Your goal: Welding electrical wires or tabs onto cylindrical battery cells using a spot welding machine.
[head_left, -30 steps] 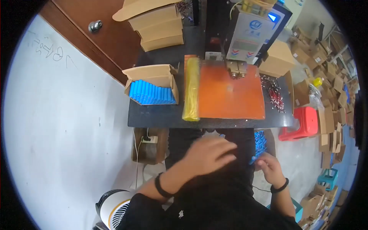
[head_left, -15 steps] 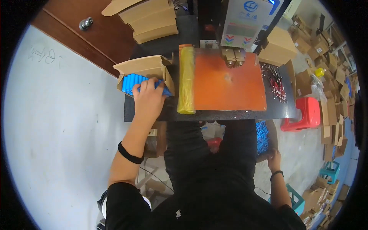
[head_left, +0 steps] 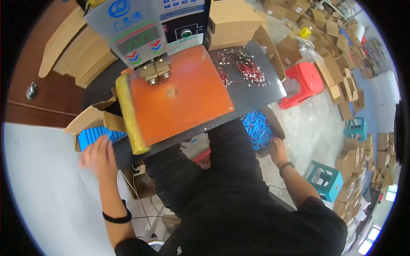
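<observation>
1. Your left hand [head_left: 99, 157] lies on the row of blue cylindrical cells [head_left: 97, 135] in the open brown cardboard box [head_left: 92, 119] at the left edge of the black bench top [head_left: 265, 72]. The hand is blurred; you cannot tell whether its fingers have closed on a cell.
2. The cells lie just far of your fingertips, packed side by side, long axes running near to far.
3. Your right hand [head_left: 276, 150] grips the near rim of a second cardboard box [head_left: 273, 126] of blue cells [head_left: 256, 130], low on the right.
4. The orange work plate [head_left: 183, 98] lies under the machine head [head_left: 154, 72], right of the left box.
5. Red-wired leads [head_left: 241, 68] lie loose on the far right.
</observation>
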Tool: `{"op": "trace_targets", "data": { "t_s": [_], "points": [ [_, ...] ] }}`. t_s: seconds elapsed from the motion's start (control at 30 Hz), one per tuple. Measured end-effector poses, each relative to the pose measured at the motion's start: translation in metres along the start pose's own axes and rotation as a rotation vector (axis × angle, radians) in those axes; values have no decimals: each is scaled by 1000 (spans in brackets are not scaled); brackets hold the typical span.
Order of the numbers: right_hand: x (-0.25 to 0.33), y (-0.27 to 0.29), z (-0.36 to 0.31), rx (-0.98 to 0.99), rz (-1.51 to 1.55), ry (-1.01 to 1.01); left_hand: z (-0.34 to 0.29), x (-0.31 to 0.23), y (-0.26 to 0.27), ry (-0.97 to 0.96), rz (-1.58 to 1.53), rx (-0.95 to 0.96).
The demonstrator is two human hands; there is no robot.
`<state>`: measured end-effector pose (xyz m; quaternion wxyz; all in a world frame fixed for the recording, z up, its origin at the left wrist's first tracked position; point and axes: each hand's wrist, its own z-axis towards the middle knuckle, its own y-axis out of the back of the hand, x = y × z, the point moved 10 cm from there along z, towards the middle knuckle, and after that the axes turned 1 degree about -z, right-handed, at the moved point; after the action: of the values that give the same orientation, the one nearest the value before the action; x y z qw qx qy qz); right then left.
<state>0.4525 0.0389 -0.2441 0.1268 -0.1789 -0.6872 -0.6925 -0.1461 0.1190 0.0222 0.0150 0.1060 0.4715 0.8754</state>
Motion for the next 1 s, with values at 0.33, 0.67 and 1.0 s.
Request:
{"op": "trace_targets", "data": {
  "t_s": [0.33, 0.67, 1.0],
  "points": [
    [213, 151, 171, -423, 81, 352, 77, -130, 26, -17, -398, 258],
    [240, 127, 225, -351, -194, 356, 79, -134, 11, 39, -581, 94],
    [246, 149, 251, -349, -259, 348, 88, -130, 7, 63, -597, 33]
  ]
}}
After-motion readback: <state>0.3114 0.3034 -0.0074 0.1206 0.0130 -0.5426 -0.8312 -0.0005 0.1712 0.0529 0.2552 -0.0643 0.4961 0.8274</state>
